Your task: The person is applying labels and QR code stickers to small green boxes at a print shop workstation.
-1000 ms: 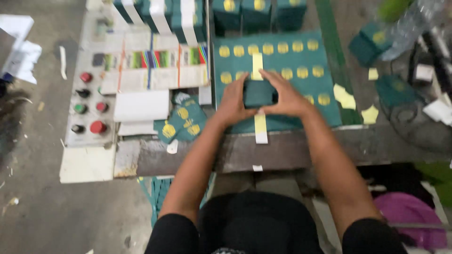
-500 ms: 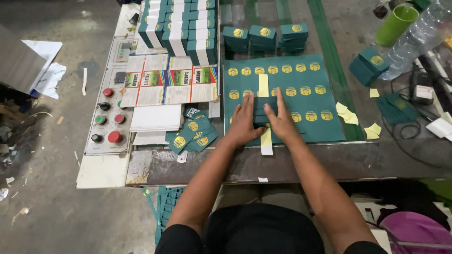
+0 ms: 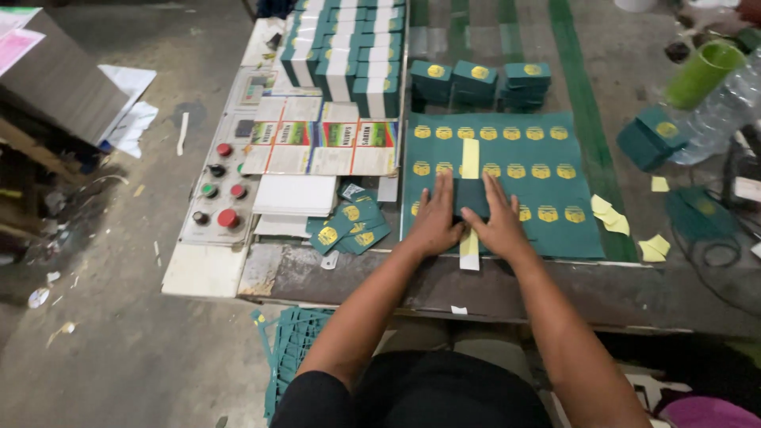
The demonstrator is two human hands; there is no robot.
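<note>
Small green box [image 3: 469, 200] at frame centre, on printed green sheet [image 3: 547, 230] over pale strip [image 3: 470, 158], likely as alignment guide. Left hand [image 3: 434, 218] and right hand [image 3: 499, 222] flat, pressing box from both sides. Finished boxes [image 3: 478, 79] stacked above; button panel [image 3: 222, 190] left on worktop [image 3: 357, 277].

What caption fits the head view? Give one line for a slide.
Both hands, left hand and right hand, press a dark green block onto a green printed sheet.

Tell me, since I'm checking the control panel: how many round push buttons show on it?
6 on the control panel, in two columns. Left column: red button, black button, green button, black button. Right column: red button, larger red button. None look hidden.
</note>
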